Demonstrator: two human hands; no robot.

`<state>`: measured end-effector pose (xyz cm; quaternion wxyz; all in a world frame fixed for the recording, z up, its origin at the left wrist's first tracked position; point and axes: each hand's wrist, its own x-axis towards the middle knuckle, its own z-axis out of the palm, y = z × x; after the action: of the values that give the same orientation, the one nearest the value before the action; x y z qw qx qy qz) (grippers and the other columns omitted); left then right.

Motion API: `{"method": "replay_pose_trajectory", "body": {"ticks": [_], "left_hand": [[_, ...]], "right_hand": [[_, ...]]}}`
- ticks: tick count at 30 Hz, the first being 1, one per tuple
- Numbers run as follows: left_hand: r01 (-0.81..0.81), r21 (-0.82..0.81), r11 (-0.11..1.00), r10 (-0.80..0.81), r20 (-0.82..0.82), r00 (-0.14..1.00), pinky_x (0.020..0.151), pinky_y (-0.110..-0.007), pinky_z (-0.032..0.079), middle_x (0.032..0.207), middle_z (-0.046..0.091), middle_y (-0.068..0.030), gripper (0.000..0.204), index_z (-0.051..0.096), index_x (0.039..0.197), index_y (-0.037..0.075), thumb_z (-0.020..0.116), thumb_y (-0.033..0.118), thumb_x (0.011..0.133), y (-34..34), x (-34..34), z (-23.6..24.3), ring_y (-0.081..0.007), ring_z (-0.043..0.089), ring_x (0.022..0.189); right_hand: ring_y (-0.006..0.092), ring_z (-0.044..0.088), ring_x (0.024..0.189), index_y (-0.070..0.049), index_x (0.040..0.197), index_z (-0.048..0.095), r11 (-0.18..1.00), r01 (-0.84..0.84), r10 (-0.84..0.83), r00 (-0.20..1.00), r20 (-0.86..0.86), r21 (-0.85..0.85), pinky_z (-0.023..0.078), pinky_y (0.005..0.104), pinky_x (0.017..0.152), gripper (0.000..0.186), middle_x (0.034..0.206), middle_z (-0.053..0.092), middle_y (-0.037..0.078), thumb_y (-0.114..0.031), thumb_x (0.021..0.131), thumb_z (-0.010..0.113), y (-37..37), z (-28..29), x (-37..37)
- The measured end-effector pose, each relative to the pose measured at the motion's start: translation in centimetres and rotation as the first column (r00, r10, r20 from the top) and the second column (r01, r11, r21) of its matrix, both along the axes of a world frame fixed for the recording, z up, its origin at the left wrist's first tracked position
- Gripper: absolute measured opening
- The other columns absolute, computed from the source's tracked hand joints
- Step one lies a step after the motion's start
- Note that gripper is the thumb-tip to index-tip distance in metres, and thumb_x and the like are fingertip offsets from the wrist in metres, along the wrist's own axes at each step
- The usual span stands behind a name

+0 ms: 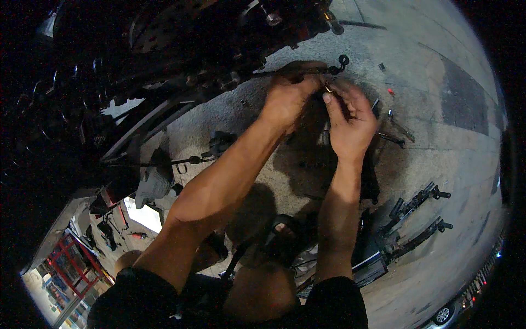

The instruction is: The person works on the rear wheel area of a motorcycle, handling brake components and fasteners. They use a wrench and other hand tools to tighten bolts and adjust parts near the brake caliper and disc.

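My left hand point(287, 98) is closed near a dark, slim rod or hose point(332, 70) that ends in a small ring. The rod runs across its knuckles, and most of its fingers are hidden behind. Just to the right, the thumb and fingers of my right hand point(350, 123) pinch a small brass-coloured piece point(328, 89), thin and shiny, too small to name. Both hands almost meet at this piece. Above them and to the left hangs the dark underside of a vehicle point(181, 49), with coil springs point(55, 82) at its left.
Hand tools point(397, 126) lie on the concrete floor right of my hands, near a small red object point(390, 91). Long dark metal parts point(413, 205) rest at the lower right. A red metal rack point(71, 263) stands far left. A parked car's wheel point(444, 314) shows bottom right.
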<state>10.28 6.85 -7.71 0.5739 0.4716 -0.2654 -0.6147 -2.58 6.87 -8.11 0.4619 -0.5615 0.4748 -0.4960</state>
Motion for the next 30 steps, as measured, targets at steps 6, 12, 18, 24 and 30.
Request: {"method": "replay_pose_trajectory", "body": {"ticks": [6, 12, 18, 24, 30], "left_hand": [[-0.063, 0.033, 0.997, 0.064, -0.011, 0.998, 0.079, -0.028, 0.046, 0.092, 0.063, -0.0046, 0.024, 0.064, 0.102, -0.001, 0.06, 0.006, 0.079, 0.1, 0.0, -0.3, -0.0138, 0.057, 0.083], [-0.028, -0.005, 1.0, 0.027, -0.054, 0.998, 0.08, -0.029, 0.047, 0.095, 0.063, -0.0052, 0.029, 0.061, 0.108, 0.001, 0.065, 0.012, 0.081, 0.5, -0.2, 0.5, -0.0139, 0.058, 0.087], [-0.084, 0.123, 0.989, 0.111, -0.232, 0.966, 0.077, -0.029, 0.046, 0.093, 0.062, -0.0052, 0.023, 0.061, 0.101, 0.005, 0.066, 0.021, 0.085, 0.2, -0.5, 0.4, -0.0154, 0.057, 0.085], [-0.087, 0.137, 0.987, 0.125, -0.307, 0.943, 0.07, -0.031, 0.048, 0.089, 0.062, -0.0047, 0.02, 0.061, 0.098, 0.006, 0.064, 0.023, 0.087, 0.1, -0.6, 0.2, -0.0166, 0.057, 0.079], [-0.052, 0.187, 0.981, 0.12, -0.374, 0.919, 0.068, -0.031, 0.049, 0.087, 0.062, -0.0046, 0.017, 0.06, 0.095, 0.008, 0.061, 0.023, 0.089, 0.0, -0.7, 0.8, -0.0164, 0.058, 0.076]], "right_hand": [[0.0106, 0.06, 0.088, 0.004, 0.109, 0.059, 0.986, -0.053, 0.009, 0.964, -0.264, -0.159, 0.047, 0.0225, 0.078, 0.025, 0.097, 0.064, 0.006, 0.003, 0.084, 0.062, -0.5, -0.4, -0.2], [0.0224, 0.065, 0.081, -0.005, 0.098, 0.066, 0.992, 0.063, -0.085, 0.975, -0.205, -0.111, 0.051, 0.0316, 0.075, 0.022, 0.09, 0.068, 0.011, -0.007, 0.076, 0.069, -0.3, -0.8, 0.2], [0.0274, 0.063, 0.085, -0.005, 0.095, 0.066, 0.979, 0.052, -0.112, 0.944, -0.309, -0.196, 0.05, 0.0347, 0.079, 0.02, 0.094, 0.066, 0.013, -0.007, 0.075, 0.067, -0.4, -0.1, 0.3], [0.0322, 0.06, 0.09, -0.005, 0.099, 0.064, 0.961, -0.002, -0.105, 0.923, -0.37, -0.277, 0.049, 0.039, 0.081, 0.023, 0.096, 0.064, 0.014, -0.008, 0.076, 0.064, 0.2, 0.8, 0.4], [0.0164, 0.063, 0.088, 0.001, 0.107, 0.059, 0.958, -0.068, -0.045, 0.925, -0.378, -0.28, 0.05, 0.0263, 0.075, 0.026, 0.103, 0.063, 0.012, 0.005, 0.08, 0.059, 0.9, 1.5, 0.2]]}}
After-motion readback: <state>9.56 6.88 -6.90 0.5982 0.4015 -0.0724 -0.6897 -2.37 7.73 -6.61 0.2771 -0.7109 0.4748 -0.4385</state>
